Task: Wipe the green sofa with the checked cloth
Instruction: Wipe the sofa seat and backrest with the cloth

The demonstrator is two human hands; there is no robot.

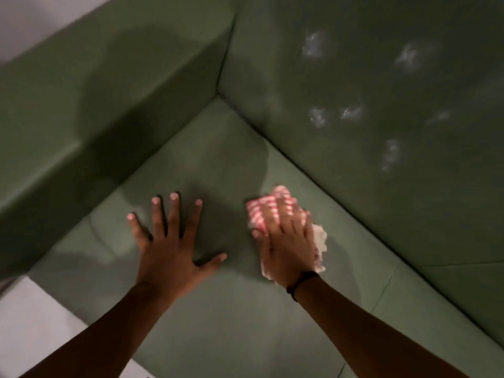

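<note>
The green sofa point(218, 165) fills the view, with its seat cushion in the middle, an armrest on the left and the backrest on the right. My left hand point(169, 241) lies flat on the seat, fingers spread, holding nothing. My right hand point(286, 241) presses the red-and-white checked cloth point(261, 205) flat onto the seat near the backrest. The cloth shows beyond my fingertips and at the right of my palm. This hand and cloth are blurred. Several whitish smudges point(316, 45) mark the backrest.
A seam point(387, 285) divides the seat cushions to the right of my right wrist. Pale floor point(30, 317) shows at the lower left beyond the seat's front edge. A light wall point(32, 20) shows above the armrest at top left.
</note>
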